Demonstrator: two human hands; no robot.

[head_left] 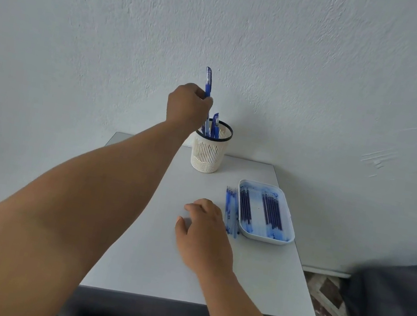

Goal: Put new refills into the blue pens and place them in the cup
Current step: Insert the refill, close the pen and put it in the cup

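The left hand [187,104] is pinching a blue pen [208,84] upright, cap end sticking up past the grip, right above the cup [209,149]. Best move, I think: keep it vertical, lower the tip into a gap between the pens [214,126] already standing just below the grip, and only then let go. The right hand [203,229] is resting spread on the counter [158,246], holding nothing. Just beside it loose pens [231,212] are lying against the white tray [285,238], which is holding two bunches of refills [272,210], probably some used, too blurry to tell.
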